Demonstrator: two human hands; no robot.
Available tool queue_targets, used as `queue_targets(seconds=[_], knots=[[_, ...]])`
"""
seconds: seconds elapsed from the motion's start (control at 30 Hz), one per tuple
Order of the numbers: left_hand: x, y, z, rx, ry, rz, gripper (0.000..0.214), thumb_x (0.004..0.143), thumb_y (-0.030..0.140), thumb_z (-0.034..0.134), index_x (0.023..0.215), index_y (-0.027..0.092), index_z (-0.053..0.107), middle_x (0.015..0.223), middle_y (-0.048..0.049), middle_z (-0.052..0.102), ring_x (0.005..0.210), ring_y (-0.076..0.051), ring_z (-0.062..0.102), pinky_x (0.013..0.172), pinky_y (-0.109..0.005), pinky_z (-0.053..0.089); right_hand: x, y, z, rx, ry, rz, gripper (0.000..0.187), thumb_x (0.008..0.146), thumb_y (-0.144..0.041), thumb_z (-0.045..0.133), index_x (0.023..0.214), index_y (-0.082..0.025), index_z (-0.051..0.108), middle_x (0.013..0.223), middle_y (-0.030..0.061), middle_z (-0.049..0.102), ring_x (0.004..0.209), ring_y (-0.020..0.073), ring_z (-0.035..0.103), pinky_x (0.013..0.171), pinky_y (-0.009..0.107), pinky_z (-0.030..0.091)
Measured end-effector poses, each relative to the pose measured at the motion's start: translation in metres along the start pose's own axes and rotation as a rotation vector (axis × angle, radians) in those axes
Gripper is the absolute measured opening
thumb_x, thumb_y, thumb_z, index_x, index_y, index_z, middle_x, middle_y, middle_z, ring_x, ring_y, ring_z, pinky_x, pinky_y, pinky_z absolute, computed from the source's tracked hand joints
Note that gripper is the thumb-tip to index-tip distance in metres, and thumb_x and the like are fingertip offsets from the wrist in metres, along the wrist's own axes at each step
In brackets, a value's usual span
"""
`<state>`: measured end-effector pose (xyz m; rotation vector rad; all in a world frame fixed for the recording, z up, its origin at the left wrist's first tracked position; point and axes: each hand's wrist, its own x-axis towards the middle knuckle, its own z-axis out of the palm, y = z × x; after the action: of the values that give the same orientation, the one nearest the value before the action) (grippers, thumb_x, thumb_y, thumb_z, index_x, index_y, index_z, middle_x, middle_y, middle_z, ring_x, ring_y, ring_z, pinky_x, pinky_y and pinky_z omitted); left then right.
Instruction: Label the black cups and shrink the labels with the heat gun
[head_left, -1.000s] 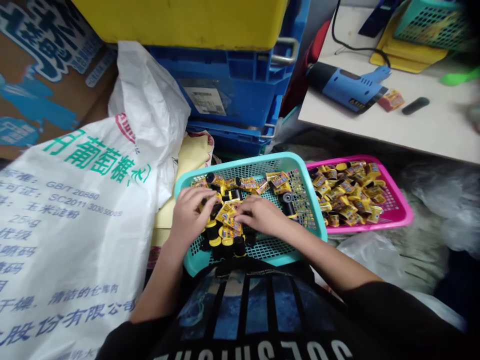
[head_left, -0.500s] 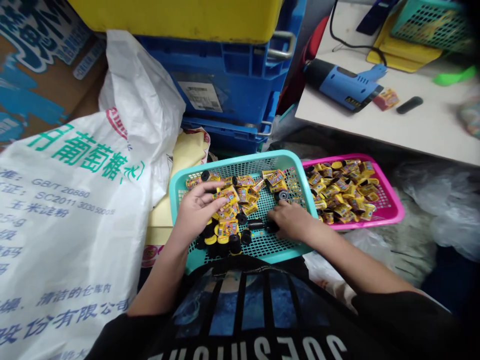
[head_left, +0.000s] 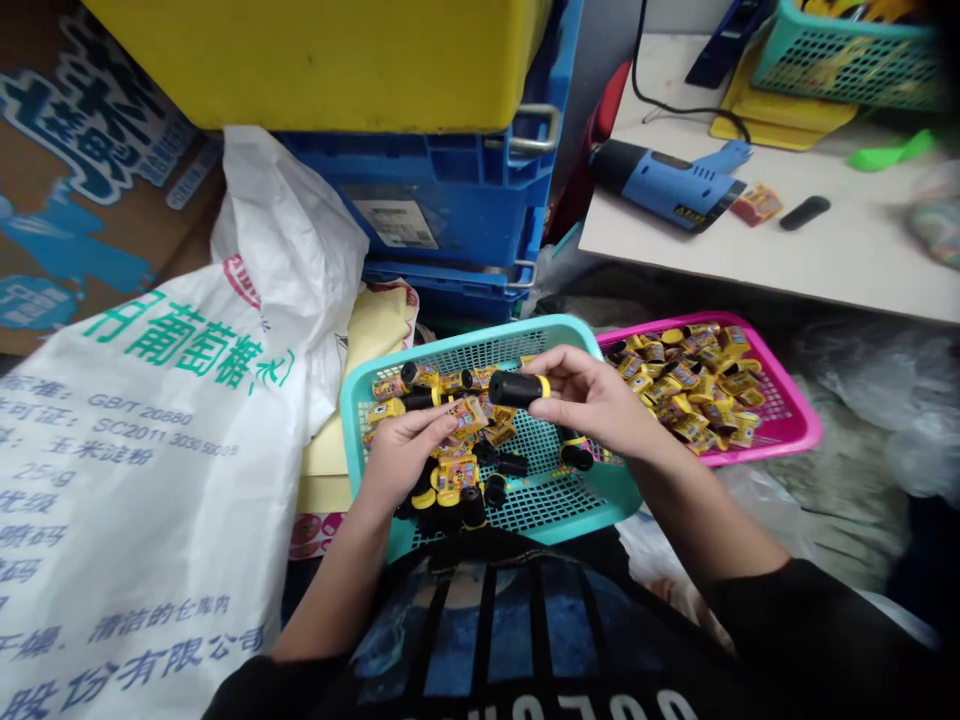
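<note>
And the right hand (head_left: 600, 402) pinches a tube (head_left: 514, 387) mid-frame, above the basket (head_left: 480, 338). The left hand (head_left: 405, 455) is closed on a wrapper (head_left: 466, 412) just below. The tube looks light, rigid and smooth, maybe slippery. Best gripped round the barrel.

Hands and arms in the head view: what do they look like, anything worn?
The left hand and right hand are bare: no gloves, rings or watch visible. The black sleeves end near the elbows, part of a black shirt with blue print and white lettering.
</note>
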<state>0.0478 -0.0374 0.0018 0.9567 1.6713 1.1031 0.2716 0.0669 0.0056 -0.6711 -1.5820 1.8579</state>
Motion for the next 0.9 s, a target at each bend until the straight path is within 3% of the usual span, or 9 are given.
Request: queue_targets(seconds=[0.23,0.43,0.63,0.77,0.9], knots=[[-0.003,-0.006,0.001,-0.130,-0.069,0.001,0.042,0.078,0.051,0.070,0.108,0.021,0.074,0.104,-0.0082,0.076,0.071,-0.019,0.073,0.067,-0.031,0.062,0.006,0.011,0.009,0.031,-0.023,0.081,0.037,0.077,-0.036,0.077,0.103,-0.014,0.060,0.082,0.0013,0.059,0.071,0.0081,0.056,0.065,0.019,0.047],[-0.001,-0.016,0.000,-0.144,-0.094,0.048,0.038,0.082,0.048,0.067,0.110,0.023,0.074,0.106,-0.0081,0.076,0.067,-0.016,0.073,0.064,-0.029,0.061,0.004,0.019,0.008,-0.023,-0.035,0.108,0.034,0.080,-0.039,0.071,0.100,-0.013,0.062,0.084,0.0033,0.061,0.071,0.0089,0.056,0.066,0.022,0.047],[-0.001,-0.006,0.004,-0.102,-0.082,0.116,0.030,0.083,0.043,0.068,0.105,0.024,0.075,0.104,-0.0068,0.076,0.063,-0.014,0.072,0.062,-0.027,0.062,0.002,0.021,0.019,-0.190,0.033,0.047,0.031,0.083,-0.038,0.067,0.099,-0.012,0.063,0.086,0.0049,0.061,0.073,0.0105,0.055,0.068,0.025,0.047],[0.001,-0.001,0.008,-0.089,-0.087,0.159,0.033,0.075,0.037,0.076,0.105,0.022,0.074,0.101,-0.0061,0.077,0.073,-0.015,0.072,0.068,-0.029,0.062,0.002,0.025,0.029,-0.204,0.101,-0.009,0.032,0.082,-0.037,0.069,0.102,-0.013,0.062,0.084,0.0041,0.062,0.072,0.0110,0.056,0.068,0.025,0.048],[0.003,0.004,0.009,-0.058,-0.050,0.260,0.032,0.063,0.024,0.084,0.094,0.021,0.075,0.092,-0.0043,0.077,0.081,-0.017,0.072,0.071,-0.026,0.061,0.004,0.031,0.038,-0.150,0.122,-0.093,0.039,0.074,-0.034,0.080,0.102,-0.015,0.062,0.084,0.0026,0.063,0.073,0.0112,0.059,0.072,0.026,0.049]])
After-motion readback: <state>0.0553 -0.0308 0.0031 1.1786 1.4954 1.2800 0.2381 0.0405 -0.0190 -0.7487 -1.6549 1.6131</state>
